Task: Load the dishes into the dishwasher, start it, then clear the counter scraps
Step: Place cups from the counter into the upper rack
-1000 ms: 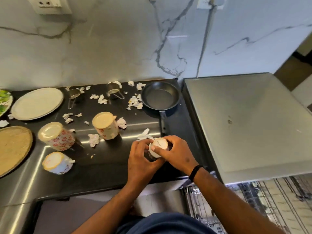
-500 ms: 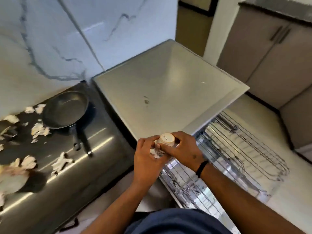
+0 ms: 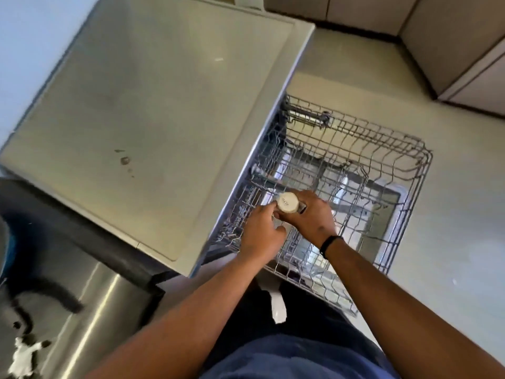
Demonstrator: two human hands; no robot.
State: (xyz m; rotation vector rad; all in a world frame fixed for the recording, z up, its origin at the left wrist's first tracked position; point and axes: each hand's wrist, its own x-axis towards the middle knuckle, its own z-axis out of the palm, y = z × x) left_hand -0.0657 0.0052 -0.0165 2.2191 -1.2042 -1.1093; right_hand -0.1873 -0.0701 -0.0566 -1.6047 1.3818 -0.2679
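At the far left, the dark bench (image 3: 82,296) runs along the lower edge of your view, blurred, with a white paper scrap (image 3: 23,358) lying on it near the corner. A dark pan handle (image 3: 54,292) crosses the bench above that scrap; the pan itself is cut off by the frame.

Moving right, the pale flat top of the dishwasher (image 3: 153,119) fills the middle, marked by a few small brown spots toward its lower left part.

Beside its right edge, the wire dishwasher rack (image 3: 382,165) is pulled out over the floor (image 3: 451,214). You hold a cup (image 3: 287,202) upside down over the near-left part of the rack, its pale base facing up with small print on it. Your left hand (image 3: 262,233) grasps the cup from the left side, fingers curled against its wall. Your right hand (image 3: 311,217) grips it from the right, fingers wrapped over the far side, with a black band (image 3: 329,245) on that wrist. Whether the cup's rim touches the rack wires cannot be told, as both hands cover it.

At the upper right, grey cabinet doors (image 3: 451,45) stand along the floor.
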